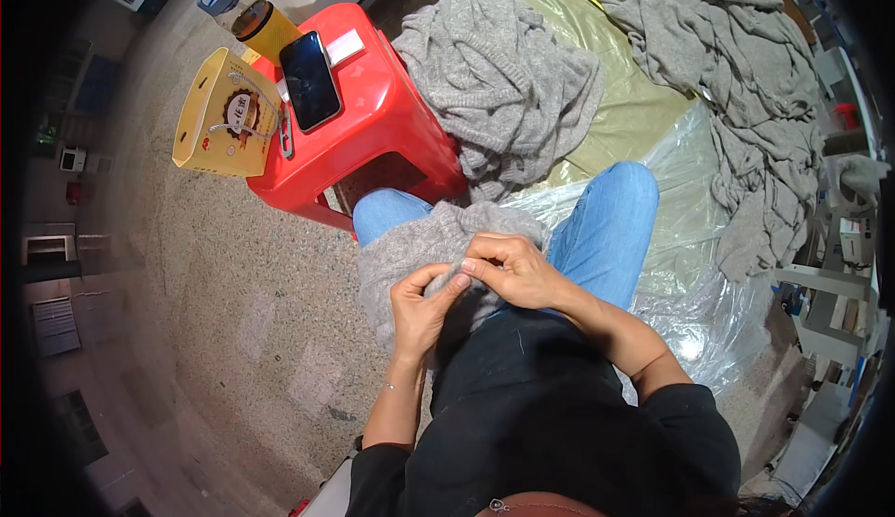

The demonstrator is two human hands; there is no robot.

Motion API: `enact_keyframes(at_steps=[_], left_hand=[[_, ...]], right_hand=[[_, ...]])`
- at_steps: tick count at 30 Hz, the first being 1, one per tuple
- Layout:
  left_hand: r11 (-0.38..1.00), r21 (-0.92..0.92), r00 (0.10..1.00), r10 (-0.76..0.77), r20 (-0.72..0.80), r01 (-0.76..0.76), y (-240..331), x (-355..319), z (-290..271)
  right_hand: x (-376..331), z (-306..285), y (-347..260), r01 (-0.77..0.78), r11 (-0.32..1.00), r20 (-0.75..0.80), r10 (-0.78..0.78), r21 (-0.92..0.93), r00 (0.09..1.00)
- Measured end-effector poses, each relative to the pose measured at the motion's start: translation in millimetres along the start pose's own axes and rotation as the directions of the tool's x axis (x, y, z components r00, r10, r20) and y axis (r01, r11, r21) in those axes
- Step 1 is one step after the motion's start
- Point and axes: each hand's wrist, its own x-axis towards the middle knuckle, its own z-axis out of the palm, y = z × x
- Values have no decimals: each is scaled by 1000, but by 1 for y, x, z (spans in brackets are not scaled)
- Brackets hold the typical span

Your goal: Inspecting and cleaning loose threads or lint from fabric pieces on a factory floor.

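A grey knitted garment [382, 279] lies across my lap, draped over the thighs of my blue jeans. My left hand [424, 304] pinches a fold of this knit between thumb and fingers. Right beside it, my right hand [511, 267] grips the same fold, its thumb tip almost meeting the left thumb. The stretch of fabric between the fingertips is small and partly covered by them. Whether anything else sits in the pinch is hidden.
Ahead to the left stands a red plastic stool [373, 97] carrying a smartphone [310, 81], small thread snips [286, 135], a yellow paper bag [219, 121] and a drink bottle [266, 27]. Grey knits are piled ahead [503, 69] and spread at right [764, 144] on plastic sheeting [643, 135].
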Motion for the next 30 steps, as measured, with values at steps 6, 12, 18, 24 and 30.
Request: enact_keyframes(at_steps=[6, 12, 18, 24, 30], left_hand=[[988, -27, 979, 149, -138, -154, -6, -1, 4], [945, -223, 928, 152, -341, -237, -14, 5, 18], [946, -324, 978, -98, -186, 33, -1, 8, -42], [854, -468, 974, -201, 101, 225, 9, -5, -55], [747, -641, 982, -178, 61, 175, 13, -4, -42]], right_hand=[[-1, 0, -10, 183, 954, 26, -182, -239, 983], [-8, 10, -8, 291, 860, 58, -295, -419, 954], [-30, -39, 32, -21, 854, 22, 38, -520, 999], [-44, -59, 68, 40, 882, -145, -122, -469, 982], [-48, -53, 56, -153, 987, -300, 131, -49, 945]])
